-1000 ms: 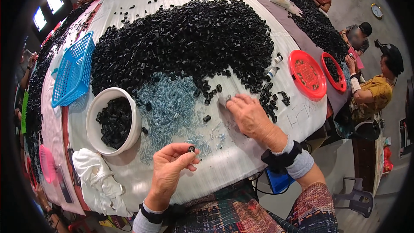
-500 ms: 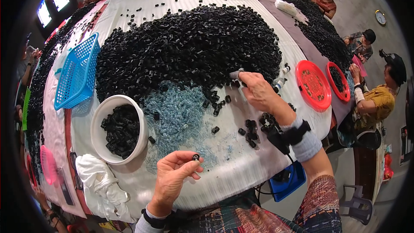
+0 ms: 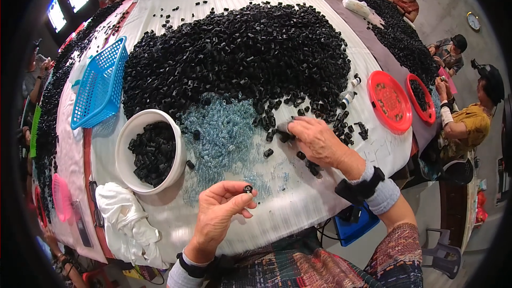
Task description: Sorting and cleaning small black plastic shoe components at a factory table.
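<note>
White ribbed counter carries a big heap of small black tube-like parts and a patch of clear bluish beads. Round white bowl holds more black parts. Right hand lies flat, fingers spread on loose parts. Left hand pinches one black ring at its fingertips, above the counter's near edge.

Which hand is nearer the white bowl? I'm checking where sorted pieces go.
Left. The left hand is just right of and below the white bowl; the right hand lies farther right, beyond the blue pieces.
</note>
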`<move>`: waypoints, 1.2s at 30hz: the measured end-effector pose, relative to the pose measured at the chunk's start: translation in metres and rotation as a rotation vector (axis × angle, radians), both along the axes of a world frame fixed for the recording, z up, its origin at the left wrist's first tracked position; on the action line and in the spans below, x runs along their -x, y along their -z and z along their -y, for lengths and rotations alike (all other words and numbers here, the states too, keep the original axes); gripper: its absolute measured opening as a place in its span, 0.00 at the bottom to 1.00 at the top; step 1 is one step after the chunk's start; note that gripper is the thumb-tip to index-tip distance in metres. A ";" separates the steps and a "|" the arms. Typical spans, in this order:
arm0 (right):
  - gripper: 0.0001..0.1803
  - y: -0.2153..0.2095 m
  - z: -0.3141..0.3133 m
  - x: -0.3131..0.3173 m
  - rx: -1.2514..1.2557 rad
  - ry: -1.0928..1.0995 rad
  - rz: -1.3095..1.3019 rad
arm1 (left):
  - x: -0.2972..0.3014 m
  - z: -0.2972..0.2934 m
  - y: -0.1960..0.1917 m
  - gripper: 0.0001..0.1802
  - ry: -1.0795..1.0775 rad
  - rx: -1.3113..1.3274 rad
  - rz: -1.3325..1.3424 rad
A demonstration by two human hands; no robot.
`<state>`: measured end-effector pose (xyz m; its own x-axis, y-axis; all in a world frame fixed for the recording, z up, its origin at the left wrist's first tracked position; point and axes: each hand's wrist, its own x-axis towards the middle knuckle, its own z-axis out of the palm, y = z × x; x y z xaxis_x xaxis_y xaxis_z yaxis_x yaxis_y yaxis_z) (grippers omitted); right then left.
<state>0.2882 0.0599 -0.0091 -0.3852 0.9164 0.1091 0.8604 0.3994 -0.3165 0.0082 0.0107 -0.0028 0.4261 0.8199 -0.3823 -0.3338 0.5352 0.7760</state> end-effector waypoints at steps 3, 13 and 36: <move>0.15 0.004 0.034 0.001 -0.121 -0.044 0.149 | 0.000 0.005 -0.002 0.08 -0.003 0.005 -0.013; 0.12 -0.004 0.071 -0.011 -0.223 0.045 0.017 | 0.004 0.015 0.003 0.10 0.000 -0.016 0.010; 0.11 0.009 0.030 0.020 -0.266 0.116 -0.036 | 0.002 0.009 0.001 0.08 0.000 0.028 0.007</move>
